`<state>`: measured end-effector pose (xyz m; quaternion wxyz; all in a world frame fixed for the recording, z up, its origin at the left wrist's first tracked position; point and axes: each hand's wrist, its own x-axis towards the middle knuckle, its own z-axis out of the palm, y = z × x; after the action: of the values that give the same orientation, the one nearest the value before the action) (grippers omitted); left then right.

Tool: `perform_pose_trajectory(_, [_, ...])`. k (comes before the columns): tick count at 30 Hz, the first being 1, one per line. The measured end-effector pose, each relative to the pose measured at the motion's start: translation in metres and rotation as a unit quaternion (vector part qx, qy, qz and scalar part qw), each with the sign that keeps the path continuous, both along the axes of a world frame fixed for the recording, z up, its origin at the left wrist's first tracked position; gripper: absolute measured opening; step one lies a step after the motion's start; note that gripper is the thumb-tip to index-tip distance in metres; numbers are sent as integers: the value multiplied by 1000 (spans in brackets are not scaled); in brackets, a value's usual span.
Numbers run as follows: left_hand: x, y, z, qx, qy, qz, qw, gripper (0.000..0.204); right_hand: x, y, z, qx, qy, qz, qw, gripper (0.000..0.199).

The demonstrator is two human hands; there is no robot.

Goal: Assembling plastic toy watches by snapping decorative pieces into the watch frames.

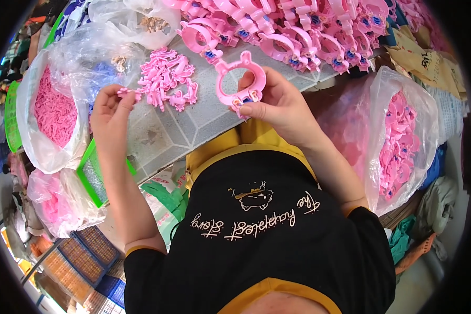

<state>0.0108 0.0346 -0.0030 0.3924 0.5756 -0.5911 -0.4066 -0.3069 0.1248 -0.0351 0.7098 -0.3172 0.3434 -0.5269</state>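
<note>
My right hand [277, 104] grips a pink plastic ring-shaped frame [226, 73] with two small ear-like knobs on top and a blue detail at its lower edge. The ring is held upright above the table's near edge. Left of it, my left hand [110, 107] pinches a small pink plastic piece [129, 94] between thumb and fingertips. A loose pile of similar small pink pieces [165, 76] lies on the grey table [167, 128] between the two hands. The ring and the small piece are apart.
A large heap of pink ring-shaped parts [293, 36] covers the table's far side. Clear bags of pink pieces stand at left [55, 112] and right [403, 141]. A green-rimmed basket [91, 172] sits beside my left forearm. Blue crates [89, 251] lie at lower left.
</note>
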Motion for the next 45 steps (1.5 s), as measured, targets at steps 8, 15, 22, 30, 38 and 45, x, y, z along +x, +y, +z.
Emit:
perform_pose_trajectory(8, [-81, 48, 32, -16, 110, -141, 984, 24, 5, 3, -3, -499, 399, -115, 761, 37])
perform_pose_trajectory(15, [-90, 48, 26, -103, 29, -246, 963, 20, 3, 4, 10, -596, 415, -116, 678, 28])
perform_pose_trajectory(22, [-95, 49, 26, -139, 69, -219, 963, 20, 4, 4, 10, -580, 435, -97, 682, 27])
perform_pose_trajectory(30, [-98, 55, 27, -88, 113, -199, 969, 17, 7, 3, 11, -579, 442, -93, 679, 28])
perform_pose_trajectory(38, [-98, 59, 25, -77, 138, -189, 969, 16, 9, 4, 6, -594, 447, -117, 659, 31])
perform_pose_trajectory(45, [-96, 58, 30, -104, 50, -194, 974, 12, 10, 3, 9, -602, 448, -113, 651, 30])
